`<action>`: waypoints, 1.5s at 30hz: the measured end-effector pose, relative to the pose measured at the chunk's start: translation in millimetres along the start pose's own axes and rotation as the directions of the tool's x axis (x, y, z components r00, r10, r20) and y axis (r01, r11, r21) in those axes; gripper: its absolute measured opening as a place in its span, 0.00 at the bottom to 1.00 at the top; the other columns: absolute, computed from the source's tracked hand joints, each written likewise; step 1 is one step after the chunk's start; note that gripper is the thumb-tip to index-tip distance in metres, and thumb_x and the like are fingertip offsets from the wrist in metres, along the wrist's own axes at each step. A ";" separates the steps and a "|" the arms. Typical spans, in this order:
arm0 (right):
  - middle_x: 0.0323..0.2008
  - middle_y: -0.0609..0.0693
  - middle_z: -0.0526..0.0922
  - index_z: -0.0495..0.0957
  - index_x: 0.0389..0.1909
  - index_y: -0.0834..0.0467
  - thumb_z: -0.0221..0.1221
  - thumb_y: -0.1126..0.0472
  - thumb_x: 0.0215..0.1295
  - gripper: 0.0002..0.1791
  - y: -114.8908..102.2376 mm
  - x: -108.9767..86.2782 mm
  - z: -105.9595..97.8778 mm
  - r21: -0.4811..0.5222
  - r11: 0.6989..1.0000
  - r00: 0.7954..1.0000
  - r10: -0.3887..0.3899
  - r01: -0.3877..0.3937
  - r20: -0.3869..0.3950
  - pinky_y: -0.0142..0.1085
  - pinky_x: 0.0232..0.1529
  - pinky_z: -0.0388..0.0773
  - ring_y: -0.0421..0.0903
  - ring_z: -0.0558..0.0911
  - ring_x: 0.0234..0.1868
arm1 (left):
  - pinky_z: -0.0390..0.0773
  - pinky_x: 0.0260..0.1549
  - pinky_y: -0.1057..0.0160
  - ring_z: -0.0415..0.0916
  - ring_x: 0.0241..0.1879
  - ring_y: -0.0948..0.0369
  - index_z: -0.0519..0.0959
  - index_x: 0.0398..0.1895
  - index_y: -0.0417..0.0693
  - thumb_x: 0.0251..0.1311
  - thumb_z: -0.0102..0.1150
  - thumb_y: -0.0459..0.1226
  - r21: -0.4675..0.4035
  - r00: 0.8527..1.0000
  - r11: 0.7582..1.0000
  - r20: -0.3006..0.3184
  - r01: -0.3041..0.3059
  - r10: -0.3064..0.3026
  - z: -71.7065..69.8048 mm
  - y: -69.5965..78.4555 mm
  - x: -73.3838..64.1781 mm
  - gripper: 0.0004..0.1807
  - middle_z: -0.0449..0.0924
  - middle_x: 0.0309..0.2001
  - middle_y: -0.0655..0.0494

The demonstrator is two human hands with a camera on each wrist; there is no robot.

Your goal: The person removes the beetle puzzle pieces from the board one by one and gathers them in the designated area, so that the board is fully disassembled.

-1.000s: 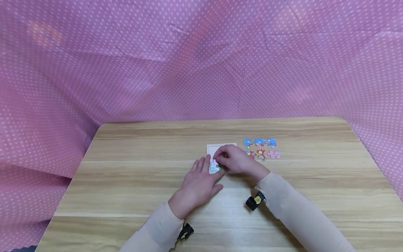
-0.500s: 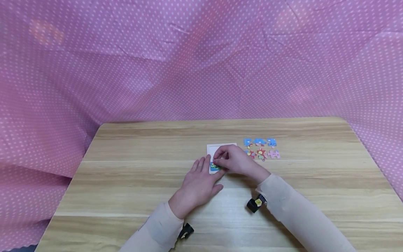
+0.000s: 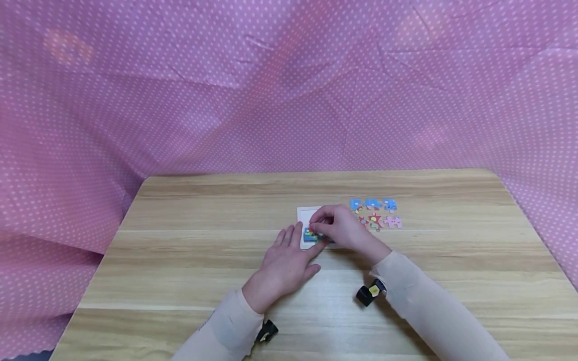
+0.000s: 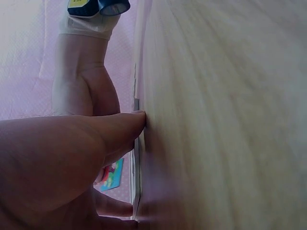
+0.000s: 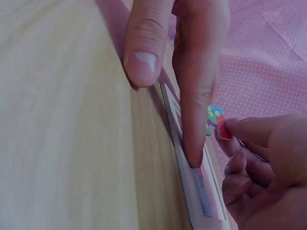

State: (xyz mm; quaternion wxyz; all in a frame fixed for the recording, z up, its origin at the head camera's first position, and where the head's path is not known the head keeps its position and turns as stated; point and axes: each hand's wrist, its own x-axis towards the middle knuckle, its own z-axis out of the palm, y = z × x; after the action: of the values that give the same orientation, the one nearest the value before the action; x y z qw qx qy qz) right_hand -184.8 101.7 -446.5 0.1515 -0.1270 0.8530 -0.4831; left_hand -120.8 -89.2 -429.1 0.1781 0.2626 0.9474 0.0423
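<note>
A white puzzle frame (image 3: 300, 214) lies on the table under both hands. My left hand (image 3: 285, 261) rests with spread, straight fingers across its left and near edges; one finger presses down inside it in the right wrist view. There, a pale blue and pink patch (image 5: 205, 194) shows inside the frame beside that fingertip. My right hand (image 3: 345, 228) pinches a jigsaw piece (image 5: 215, 120) between thumb and fingers. This piece, blue, green and red, is held tilted above the frame, apart from it. The right hand hides much of the frame's right side in the head view.
Right of the frame lie several loose jigsaw pieces in two rows, among them a blue piece (image 3: 373, 203) and a pink piece (image 3: 393, 221). Wooden table (image 3: 194, 210) surrounds them. A pink dotted cloth (image 3: 289, 100) hangs behind it.
The right hand has brought the jigsaw piece over the frame's near left corner, turned its coloured face into view, then shifted slightly right and tilted it. The left hand has stayed still.
</note>
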 end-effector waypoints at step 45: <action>0.39 0.51 0.89 0.90 0.48 0.56 0.68 0.61 0.74 0.07 19.8 -42.0 -49.6 -0.032 0.999 0.993 0.017 -0.021 -0.118 0.30 0.35 0.78 0.46 0.79 0.36 | 0.53 0.85 0.42 0.54 0.84 0.35 0.63 0.83 0.80 0.82 0.49 0.57 -0.025 1.000 1.000 -0.003 0.013 -0.013 2.4 -0.5 -0.2 0.30 0.48 0.85 0.28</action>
State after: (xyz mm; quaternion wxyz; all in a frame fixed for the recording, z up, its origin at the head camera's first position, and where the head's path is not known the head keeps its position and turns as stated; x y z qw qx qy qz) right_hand -166.4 165.9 -433.7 0.1036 -0.0926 0.8695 -0.4739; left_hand -120.0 -89.8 -431.3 0.1800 0.2543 0.9487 0.0535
